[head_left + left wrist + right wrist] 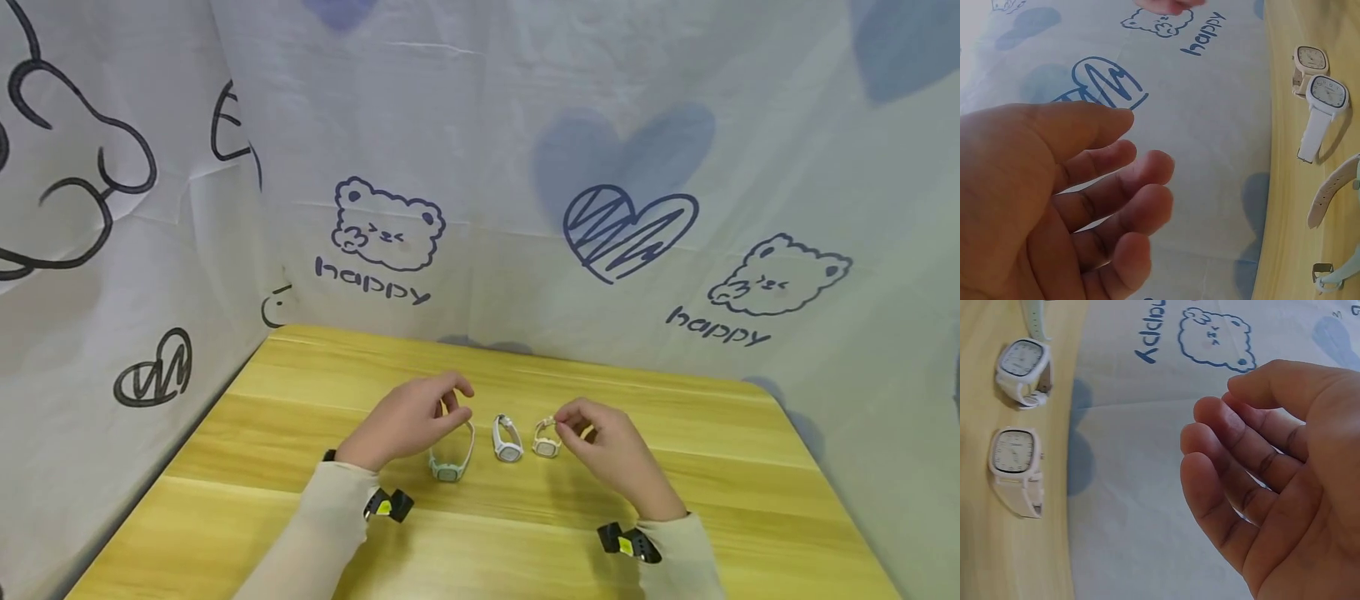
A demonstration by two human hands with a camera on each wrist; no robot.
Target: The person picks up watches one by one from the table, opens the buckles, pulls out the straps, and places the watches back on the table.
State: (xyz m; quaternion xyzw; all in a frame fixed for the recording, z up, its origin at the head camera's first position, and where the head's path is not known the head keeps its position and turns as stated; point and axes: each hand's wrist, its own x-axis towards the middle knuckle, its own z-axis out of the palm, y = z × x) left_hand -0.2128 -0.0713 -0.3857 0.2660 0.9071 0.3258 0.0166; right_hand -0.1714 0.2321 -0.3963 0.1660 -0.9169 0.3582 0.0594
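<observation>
Three wristwatches lie in a row on the table: a pale green one [447,473], a white one [509,452] and a cream one [547,448]. My left hand [408,423] hovers over the green watch, partly covering its strap. In the left wrist view the fingers of the left hand [1085,200] are loosely bent around nothing, and the green strap [1335,190] shows its two ends apart. Beside the cream watch is my right hand [611,446], its fingertips overlapping the strap in the head view. The right wrist view shows that right hand [1272,462] empty, clear of the cream watch [1015,451].
The wood-grain table [465,550] has a rounded far edge. Behind it hangs a pale cloth [480,150] printed with hearts, bears and the word "happy", and another printed cloth [180,275] hangs along the left side. Black camera straps [628,543] sit at both wrists.
</observation>
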